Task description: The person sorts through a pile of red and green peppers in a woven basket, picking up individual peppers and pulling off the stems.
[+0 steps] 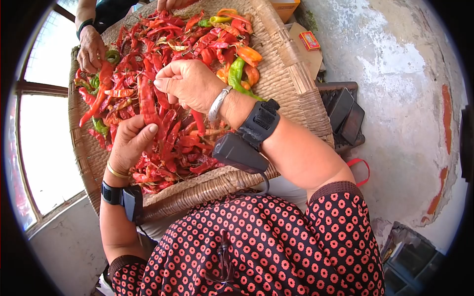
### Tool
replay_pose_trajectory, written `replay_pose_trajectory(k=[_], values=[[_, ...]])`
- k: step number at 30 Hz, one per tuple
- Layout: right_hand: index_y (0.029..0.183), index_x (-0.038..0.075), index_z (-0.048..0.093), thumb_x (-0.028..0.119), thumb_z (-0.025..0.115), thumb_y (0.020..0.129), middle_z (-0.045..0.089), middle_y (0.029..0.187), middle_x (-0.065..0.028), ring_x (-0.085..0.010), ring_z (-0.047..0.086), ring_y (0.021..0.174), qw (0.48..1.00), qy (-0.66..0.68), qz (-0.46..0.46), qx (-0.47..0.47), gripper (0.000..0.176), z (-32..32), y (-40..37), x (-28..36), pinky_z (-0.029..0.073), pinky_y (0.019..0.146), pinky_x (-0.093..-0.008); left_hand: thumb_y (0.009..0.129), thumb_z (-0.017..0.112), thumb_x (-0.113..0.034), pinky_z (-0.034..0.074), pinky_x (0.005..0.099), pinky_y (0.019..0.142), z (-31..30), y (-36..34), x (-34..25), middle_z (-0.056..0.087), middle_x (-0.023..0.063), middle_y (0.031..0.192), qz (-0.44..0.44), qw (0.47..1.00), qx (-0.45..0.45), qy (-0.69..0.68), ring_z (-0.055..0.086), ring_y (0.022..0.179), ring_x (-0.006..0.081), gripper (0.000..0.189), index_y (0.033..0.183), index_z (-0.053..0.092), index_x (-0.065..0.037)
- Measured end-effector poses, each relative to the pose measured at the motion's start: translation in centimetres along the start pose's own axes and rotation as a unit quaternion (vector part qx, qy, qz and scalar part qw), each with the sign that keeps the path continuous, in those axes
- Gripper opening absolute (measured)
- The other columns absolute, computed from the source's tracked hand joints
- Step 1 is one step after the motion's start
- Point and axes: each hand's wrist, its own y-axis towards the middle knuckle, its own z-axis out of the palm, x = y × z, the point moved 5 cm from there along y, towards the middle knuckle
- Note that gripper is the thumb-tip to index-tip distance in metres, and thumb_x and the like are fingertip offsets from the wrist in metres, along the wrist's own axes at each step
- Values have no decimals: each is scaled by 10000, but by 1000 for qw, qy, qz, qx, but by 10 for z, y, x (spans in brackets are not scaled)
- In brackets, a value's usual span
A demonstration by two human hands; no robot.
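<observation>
A wide woven tray (276,64) holds a heap of dried, wrinkled red chili peppers (173,143). My left hand (129,143), at the heap's near left, pinches the lower end of a long red chili pepper (146,101) that points up and away. Over the middle of the heap, my right hand (190,85) is closed with thumb and fingertips together near that pepper's upper end. Whatever lies between those fingertips is too small to make out. Another red pepper (198,122) shows just below my right hand.
Another person's hand (91,49) reaches in at the far left, and more fingers (170,4) show at the top edge. Green peppers (236,71) and orange peppers (249,53) lie at the right. Beyond are a red box (309,41), dark objects (345,111) and a window (47,143).
</observation>
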Motion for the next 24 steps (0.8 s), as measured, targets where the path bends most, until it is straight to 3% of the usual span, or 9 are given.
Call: replay_pose_trajectory(k=[2, 3, 5, 6, 10, 13, 17, 21, 24], values=[[899, 14, 577, 145, 605, 802, 554, 632, -14, -40, 467, 477, 999, 4, 28, 16, 165, 0, -2, -2, 382, 409, -166, 898, 456, -209, 300, 156, 451, -13, 5, -10, 525, -34, 627, 67, 980, -167, -85, 392, 492, 13, 239, 990, 575, -23], [903, 5, 572, 140, 602, 804, 554, 637, -17, -41, 473, 491, 999, 31, 24, 19, 170, 2, -2, -2, 384, 413, -166, 914, 415, -227, 285, 159, 442, -20, 7, -7, 541, -21, 646, 69, 973, -170, -140, 383, 488, 15, 281, 1058, 545, -23], [908, -4, 567, 135, 599, 806, 553, 643, -20, -42, 479, 505, 998, 58, 21, 23, 175, 7, -4, -2, 385, 417, -166, 899, 450, -193, 337, 155, 480, -23, 6, -8, 581, 21, 813, 48, 981, -178, -65, 413, 524, 21, 296, 1130, 503, -15], [927, -12, 556, 130, 601, 804, 554, 661, -25, -43, 484, 519, 994, 98, 13, 38, 193, 12, -6, 0, 390, 427, -163, 888, 475, -175, 367, 153, 502, -19, 6, -11, 583, 35, 861, 50, 984, -169, -28, 442, 545, 27, 311, 1152, 488, -11], [991, -22, 521, 117, 610, 795, 551, 711, -35, -46, 494, 543, 978, 187, -3, 89, 256, 27, -11, 1, 406, 456, -153, 815, 601, -145, 445, 197, 680, 32, -1, -6, 568, 9, 942, -3, 987, 108, -118, 517, 786, 46, 396, 1160, 471, 0], [1009, -23, 510, 115, 616, 790, 547, 712, -28, -46, 494, 546, 976, 200, 0, 87, 280, 28, -13, 6, 409, 459, -152, 803, 616, -248, 452, 186, 617, 50, -1, -14, 559, 51, 1026, 37, 976, 213, -36, 528, 733, 43, 438, 1136, 487, 5], [997, -17, 527, 134, 623, 789, 552, 714, -18, -46, 499, 578, 981, 186, -16, 60, 274, 22, -11, 5, 414, 481, -151, 742, 653, -373, 423, 152, 561, 46, -9, -6, 579, 90, 1004, -72, 945, 246, -203, 517, 642, 41, 550, 1119, 506, 0], [996, -17, 535, 132, 621, 790, 559, 717, -4, -40, 497, 597, 989, 137, -52, 15, 268, 20, -6, -2, 427, 518, -163, 769, 625, -351, 415, 157, 532, 48, -7, -10, 607, 111, 925, -40, 942, 262, -206, 512, 585, 50, 515, 1115, 498, 8], [999, -18, 535, 114, 613, 791, 563, 706, 2, -40, 502, 599, 997, 63, -47, 12, 258, 23, -9, -4, 442, 537, -181, 784, 606, -343, 400, 171, 502, 47, -5, -4, 619, 98, 824, -63, 964, 212, -149, 487, 527, 59, 500, 1106, 484, 19]])
